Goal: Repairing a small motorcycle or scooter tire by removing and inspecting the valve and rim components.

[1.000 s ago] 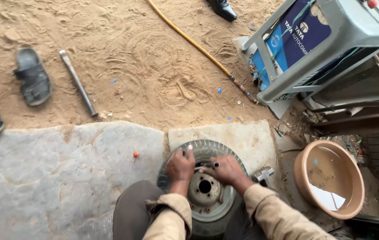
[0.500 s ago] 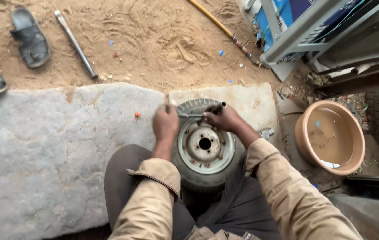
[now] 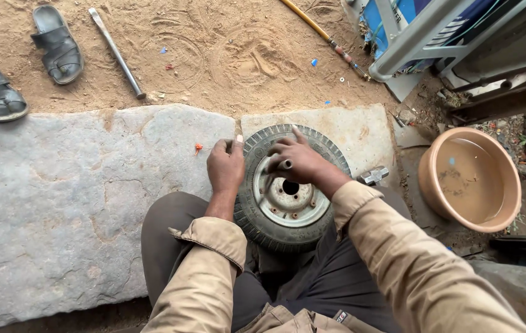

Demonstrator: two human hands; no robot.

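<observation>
A small black tyre (image 3: pixel 257 219) on a grey metal rim (image 3: pixel 294 206) lies flat between my knees, partly on a stone slab (image 3: pixel 90 185). My left hand (image 3: pixel 226 166) grips the tyre's left edge, fingers curled over the tread. My right hand (image 3: pixel 300 159) rests over the tyre's far side and the rim. It is closed round a small dark tool (image 3: pixel 284 164), of which only the round end shows. Both tan sleeves reach in from the bottom.
A hammer head (image 3: pixel 374 176) lies just right of the tyre. A tan basin (image 3: pixel 469 182) holding some water stands at the right. On the sand beyond the slab are two sandals (image 3: pixel 58 44), a metal rod (image 3: pixel 117 52) and a yellow hose (image 3: pixel 321 28). A grey frame (image 3: pixel 423 37) stands at the top right.
Both hands moved from the hub out to the tyre's edge and rim. A thin tool seen across the tyre's top is now mostly covered by my right hand.
</observation>
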